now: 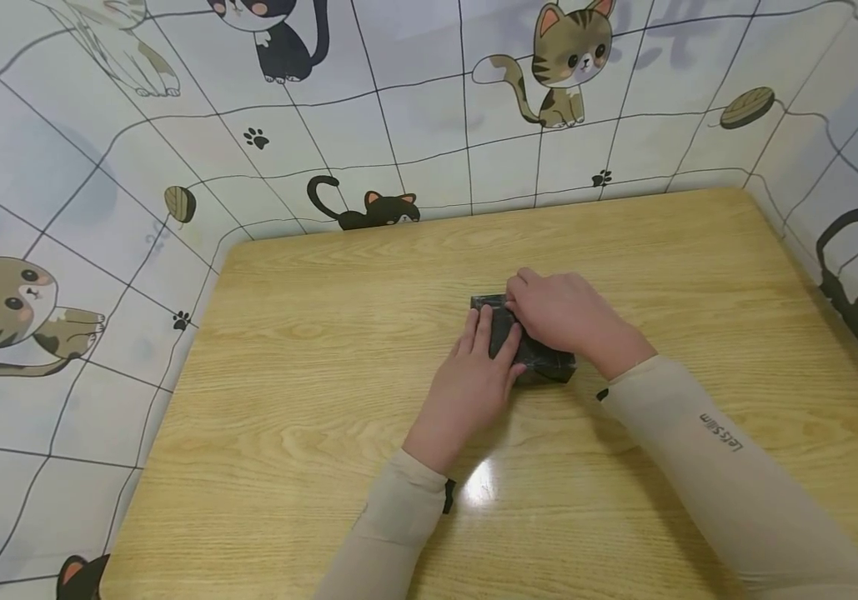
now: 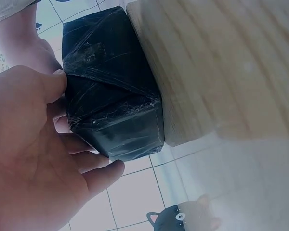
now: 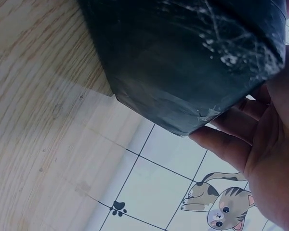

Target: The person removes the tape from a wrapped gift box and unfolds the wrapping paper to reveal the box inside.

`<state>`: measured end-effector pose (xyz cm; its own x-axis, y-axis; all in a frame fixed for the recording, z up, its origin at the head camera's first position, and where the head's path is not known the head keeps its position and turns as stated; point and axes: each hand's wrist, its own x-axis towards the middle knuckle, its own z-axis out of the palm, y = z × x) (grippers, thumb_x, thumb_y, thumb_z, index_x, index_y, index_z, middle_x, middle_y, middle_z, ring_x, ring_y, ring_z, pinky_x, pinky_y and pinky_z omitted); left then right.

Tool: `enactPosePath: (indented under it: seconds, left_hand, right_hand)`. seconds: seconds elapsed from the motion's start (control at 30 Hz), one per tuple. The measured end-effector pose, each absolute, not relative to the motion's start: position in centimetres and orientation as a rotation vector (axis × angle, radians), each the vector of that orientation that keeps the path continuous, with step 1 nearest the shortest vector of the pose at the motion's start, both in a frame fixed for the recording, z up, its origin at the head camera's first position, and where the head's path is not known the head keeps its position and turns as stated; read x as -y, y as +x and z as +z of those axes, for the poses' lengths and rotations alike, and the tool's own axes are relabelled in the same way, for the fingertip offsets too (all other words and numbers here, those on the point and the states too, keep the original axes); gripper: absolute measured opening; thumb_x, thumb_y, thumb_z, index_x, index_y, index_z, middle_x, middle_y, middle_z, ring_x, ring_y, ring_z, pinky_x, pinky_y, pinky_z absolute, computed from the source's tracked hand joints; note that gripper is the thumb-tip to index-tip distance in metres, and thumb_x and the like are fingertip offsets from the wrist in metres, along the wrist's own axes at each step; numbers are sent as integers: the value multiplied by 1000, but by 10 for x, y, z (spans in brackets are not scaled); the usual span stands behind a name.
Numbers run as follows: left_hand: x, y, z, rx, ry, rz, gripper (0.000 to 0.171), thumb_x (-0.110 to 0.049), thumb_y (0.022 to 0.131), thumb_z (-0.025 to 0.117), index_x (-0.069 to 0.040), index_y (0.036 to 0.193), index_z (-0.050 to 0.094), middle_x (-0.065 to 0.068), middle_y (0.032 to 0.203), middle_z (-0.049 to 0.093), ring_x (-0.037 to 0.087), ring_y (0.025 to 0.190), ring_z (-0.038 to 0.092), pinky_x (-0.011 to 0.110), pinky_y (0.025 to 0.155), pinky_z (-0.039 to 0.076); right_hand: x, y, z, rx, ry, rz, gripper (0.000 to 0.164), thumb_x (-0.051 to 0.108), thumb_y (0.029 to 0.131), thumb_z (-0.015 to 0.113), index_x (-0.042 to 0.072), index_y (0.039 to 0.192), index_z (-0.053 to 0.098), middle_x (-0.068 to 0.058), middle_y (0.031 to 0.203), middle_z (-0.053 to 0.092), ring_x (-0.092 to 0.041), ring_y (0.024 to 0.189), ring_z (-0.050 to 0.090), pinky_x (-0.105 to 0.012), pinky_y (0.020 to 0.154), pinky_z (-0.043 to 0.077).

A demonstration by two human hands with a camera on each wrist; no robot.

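A box wrapped in black plastic (image 1: 544, 358) sits on the wooden table, its surface creased and scratched. My left hand (image 1: 471, 379) rests on its near left side, fingers spread and nearly straight over the top. In the left wrist view the thumb touches the edge of the black wrapping (image 2: 111, 62). My right hand (image 1: 564, 312) lies over the box's far right part, fingers bent down to the top, where thumb and fingers pinch at the wrapping. The right wrist view shows its fingers (image 3: 226, 147) at the box's upper edge; the fingertips are partly hidden.
The wooden table (image 1: 308, 358) extends around the box on all sides. White sheeting with a grid and cartoon cats (image 1: 429, 125) stands behind the table and along both sides. Light-coloured sleeves (image 1: 706, 450) cover both forearms.
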<state>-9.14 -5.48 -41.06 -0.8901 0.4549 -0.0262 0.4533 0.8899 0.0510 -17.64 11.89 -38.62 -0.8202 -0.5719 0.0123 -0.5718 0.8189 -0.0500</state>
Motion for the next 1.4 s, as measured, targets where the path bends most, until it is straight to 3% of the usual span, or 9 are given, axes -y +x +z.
enactPosePath:
  seconds: [0.33, 0.6, 0.93, 1.4]
  left_hand:
    - [55, -91, -412, -3024, 723, 105, 58, -48, 116, 35, -21, 166, 40, 25, 175, 26, 42, 164, 24, 46, 124, 44]
    - [55, -92, -407, -2990, 678, 107, 57, -49, 116, 33, -25, 167, 38, 21, 176, 24, 38, 165, 23, 51, 120, 48]
    - [55, -92, -407, -2995, 672, 83, 57, -49, 116, 34, -27, 167, 38, 20, 176, 26, 37, 165, 24, 52, 119, 48]
    - [52, -93, -406, -2980, 663, 54, 57, -50, 115, 34, -28, 168, 37, 20, 176, 26, 36, 166, 24, 52, 120, 48]
  right_hand:
    - [-120, -179, -385, -2988, -934, -105, 24, 25, 113, 53, 3, 113, 64, -10, 101, 65, -23, 62, 57, -44, 62, 58]
    - [-121, -181, -383, -2958, -930, -103, 21, 25, 112, 55, 6, 111, 64, -7, 99, 65, -20, 61, 54, -39, 60, 54]
    - [-120, -188, -379, -2954, -861, -132, 18, 25, 112, 56, 9, 106, 60, -3, 80, 63, -19, 61, 55, -35, 59, 50]
    - [-123, -201, -373, -2868, -833, -173, 18, 23, 114, 52, 8, 110, 61, -3, 75, 62, -18, 63, 57, -33, 61, 48]
